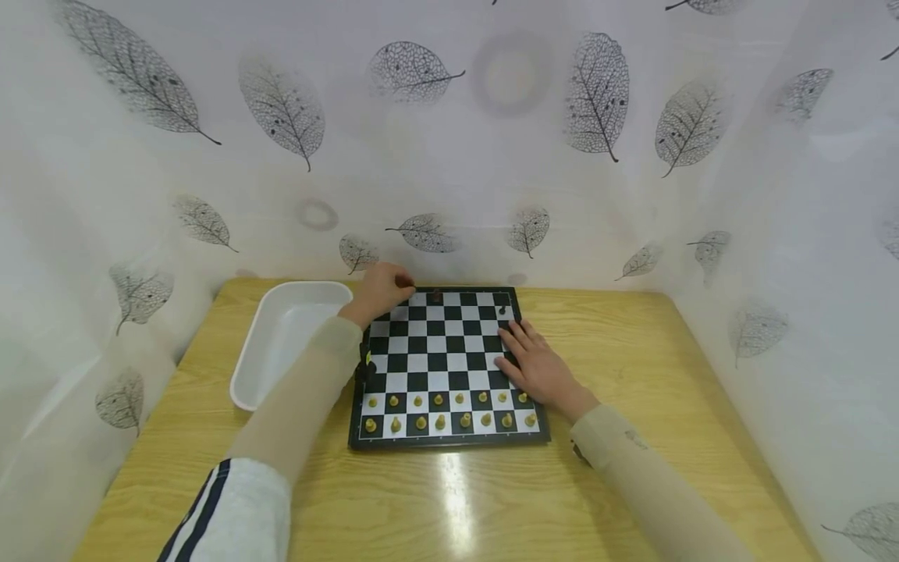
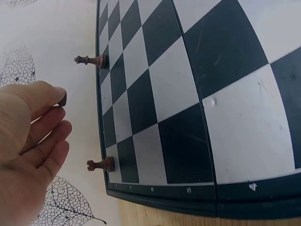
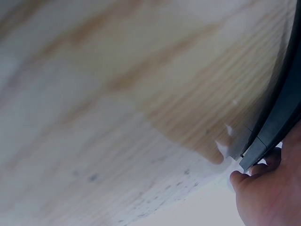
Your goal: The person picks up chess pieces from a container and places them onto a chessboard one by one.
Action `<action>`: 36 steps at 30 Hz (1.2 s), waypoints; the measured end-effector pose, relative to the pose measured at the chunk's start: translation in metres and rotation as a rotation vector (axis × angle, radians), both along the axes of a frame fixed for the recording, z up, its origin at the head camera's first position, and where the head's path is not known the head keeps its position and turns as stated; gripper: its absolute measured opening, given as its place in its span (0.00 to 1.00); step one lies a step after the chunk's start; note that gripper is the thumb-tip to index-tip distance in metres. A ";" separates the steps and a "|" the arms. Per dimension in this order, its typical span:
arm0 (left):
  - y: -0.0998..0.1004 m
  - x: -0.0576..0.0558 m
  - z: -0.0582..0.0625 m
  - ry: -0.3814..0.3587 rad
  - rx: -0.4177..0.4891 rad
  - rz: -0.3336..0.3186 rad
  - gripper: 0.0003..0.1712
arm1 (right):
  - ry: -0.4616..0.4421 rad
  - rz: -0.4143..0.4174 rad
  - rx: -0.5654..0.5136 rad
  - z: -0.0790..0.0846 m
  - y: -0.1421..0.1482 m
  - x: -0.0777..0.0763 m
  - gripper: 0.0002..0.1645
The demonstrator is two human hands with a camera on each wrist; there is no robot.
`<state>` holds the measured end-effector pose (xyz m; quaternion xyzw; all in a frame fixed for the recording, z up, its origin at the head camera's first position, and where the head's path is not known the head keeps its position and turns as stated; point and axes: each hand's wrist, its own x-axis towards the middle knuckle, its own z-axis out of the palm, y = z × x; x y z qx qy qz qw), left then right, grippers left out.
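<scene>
A black-and-white chessboard [image 1: 455, 343] lies on the table. Over its far left corner, my left hand [image 1: 382, 293] pinches a small dark chess piece [image 2: 63, 100] between thumb and fingers; only its end shows, so I cannot tell its kind. Close to that hand stand a brown rook [image 2: 101, 164] on the corner square and a taller brown piece [image 2: 91, 61] along the far edge. My right hand [image 1: 544, 373] rests with fingers spread on the board's right side, and in the right wrist view its fingers are at the board's edge [image 3: 265, 141].
Several yellow chess pieces [image 1: 440, 422] fill the two near rows. One dark piece [image 1: 502, 310] stands near the far right corner. A white plastic tray [image 1: 242, 378] sits left of the board, partly behind my left forearm. A leaf-patterned curtain [image 1: 449, 172] surrounds the wooden table [image 1: 632, 343].
</scene>
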<state>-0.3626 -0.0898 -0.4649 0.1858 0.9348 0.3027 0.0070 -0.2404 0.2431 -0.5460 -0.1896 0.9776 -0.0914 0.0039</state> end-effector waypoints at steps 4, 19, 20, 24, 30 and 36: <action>0.004 -0.002 -0.001 -0.005 -0.010 -0.016 0.13 | 0.001 0.008 -0.008 0.001 0.000 0.000 0.44; 0.018 -0.006 -0.005 -0.065 -0.108 -0.014 0.12 | 0.000 0.012 -0.008 0.001 -0.002 0.001 0.44; 0.019 -0.006 -0.006 -0.063 -0.110 -0.010 0.12 | 0.003 0.013 -0.010 0.002 -0.002 0.001 0.44; 0.020 -0.004 -0.006 -0.050 -0.115 -0.004 0.12 | 0.008 0.018 -0.009 0.003 -0.001 0.001 0.43; 0.019 -0.003 -0.008 -0.043 -0.139 -0.009 0.11 | 0.000 0.012 -0.001 0.003 -0.002 0.001 0.44; 0.019 -0.006 -0.012 -0.034 -0.144 -0.011 0.10 | 0.000 0.003 0.015 0.003 -0.002 0.001 0.44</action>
